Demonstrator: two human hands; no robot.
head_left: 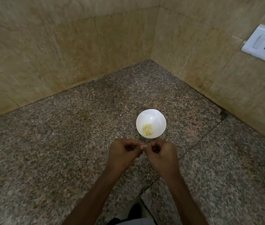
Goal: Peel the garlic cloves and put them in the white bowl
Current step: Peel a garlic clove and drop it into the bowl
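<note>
A small white bowl (151, 117) stands on the speckled granite counter and holds several pale peeled garlic cloves (147, 129) at its bottom. Just in front of the bowl, my left hand (125, 151) and my right hand (160, 153) meet above the counter, fingers curled. Between their fingertips they pinch one small garlic clove (144, 146), of which only a pale sliver shows. The rest of the clove is hidden by my fingers.
The granite counter (63, 143) runs into a corner of beige tiled walls behind the bowl. A white switch and socket plate (264, 43) is on the right wall. A seam in the counter (200, 140) runs diagonally right of my hands.
</note>
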